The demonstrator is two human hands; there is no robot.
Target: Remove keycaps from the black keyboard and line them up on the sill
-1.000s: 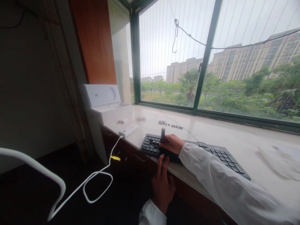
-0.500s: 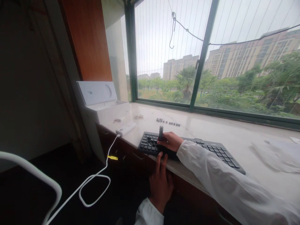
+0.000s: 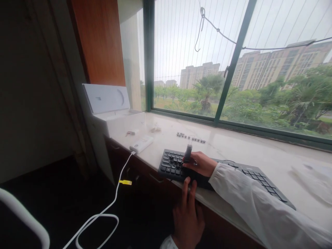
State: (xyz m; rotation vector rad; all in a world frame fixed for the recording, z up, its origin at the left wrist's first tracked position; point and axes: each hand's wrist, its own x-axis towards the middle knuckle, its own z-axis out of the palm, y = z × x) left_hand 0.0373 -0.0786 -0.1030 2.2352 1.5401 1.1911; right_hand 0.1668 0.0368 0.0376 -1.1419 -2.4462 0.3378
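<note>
A black keyboard (image 3: 166, 168) lies along the front edge of the white sill; several keys are off at its left part, baring dark sockets. My right hand (image 3: 201, 164) is closed round a keycap puller (image 3: 188, 152), a dark upright handle with thin wire loops at the top. Its lower end is over the open sockets and hidden by my fingers. My left hand (image 3: 188, 214) is below the sill edge, two fingers stretched up against the keyboard's front edge. Several loose keycaps (image 3: 198, 140) stand in rows behind the keyboard.
At the left stand an open white box (image 3: 124, 124) and a white device (image 3: 141, 144) with a white cable (image 3: 118, 186) hanging down, a yellow tag (image 3: 126, 182) on it. Crumpled clear plastic (image 3: 311, 180) lies at the right. The window (image 3: 186, 86) rises behind.
The view has shifted, so the keyboard and both hands appear further right and lower. My right hand still holds the keycap puller over the same part; my left fingers stay at the front edge.
</note>
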